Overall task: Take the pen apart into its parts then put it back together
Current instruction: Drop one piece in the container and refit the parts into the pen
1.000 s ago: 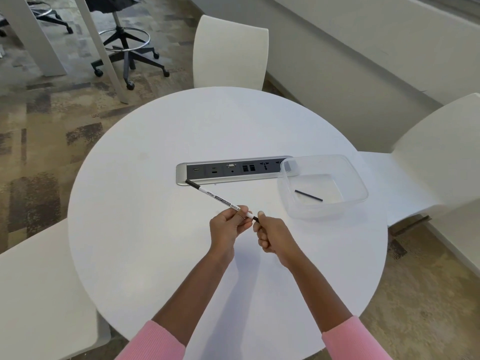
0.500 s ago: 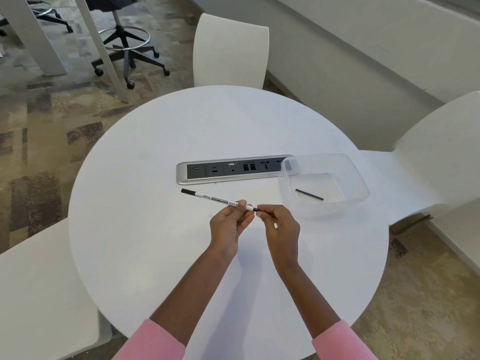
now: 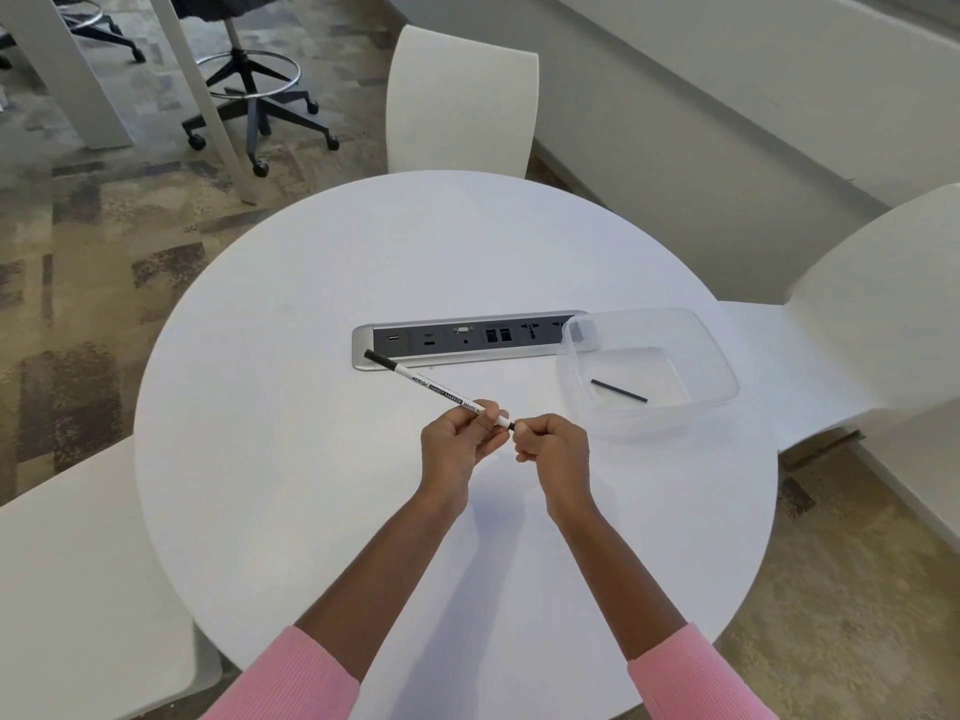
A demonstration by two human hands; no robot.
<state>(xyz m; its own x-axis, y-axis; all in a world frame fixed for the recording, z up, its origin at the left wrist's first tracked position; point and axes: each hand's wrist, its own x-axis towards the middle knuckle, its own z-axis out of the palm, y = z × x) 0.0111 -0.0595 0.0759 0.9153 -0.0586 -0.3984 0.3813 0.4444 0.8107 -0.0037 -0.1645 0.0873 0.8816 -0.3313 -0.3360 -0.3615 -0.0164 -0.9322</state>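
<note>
Pen (image 3: 436, 389) held just above the desk (image 3: 363, 511), slanting away toward the socket panel (image 3: 467, 337). Left hand (image 3: 457, 449): fingers pinched round the white barrel close to its near end. Right hand (image 3: 553, 449): fingers curled tight on the short black end piece. Judged step: working that end piece off or on (direction not readable from one view). One thin black rod (image 3: 618, 390) lies alone in the clear tub (image 3: 727, 376) at right, so the pen is likely partly stripped. Next move calls for a straight pull or push along the barrel, left hand steady. Desk round, white; white chairs (image 3: 462, 101) around it, patterned carpet (image 3: 78, 252), wheeled stool (image 3: 249, 90) beyond.
</note>
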